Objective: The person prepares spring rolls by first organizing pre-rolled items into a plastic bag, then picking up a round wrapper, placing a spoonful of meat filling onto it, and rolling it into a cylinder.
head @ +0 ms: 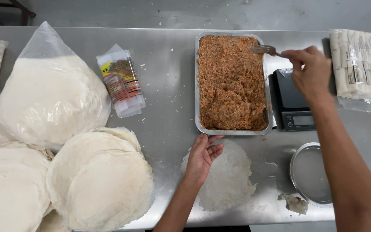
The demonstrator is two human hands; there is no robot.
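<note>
Steel table [168,111], seen from above. Right hand [311,73] grips a fork [268,50], tines over the far right corner of a rectangular metal tray [197,86] filled with orange-brown minced filling [230,83]. Left hand [203,155] lies flat on a thin round wrapper sheet [232,178] just before the tray. Black digital scale [292,103] just right of tray; shallow round metal dish [311,174] nearer. Stacks of round wrappers [101,182] at left, bagged wrappers [50,96] behind them.
</note>
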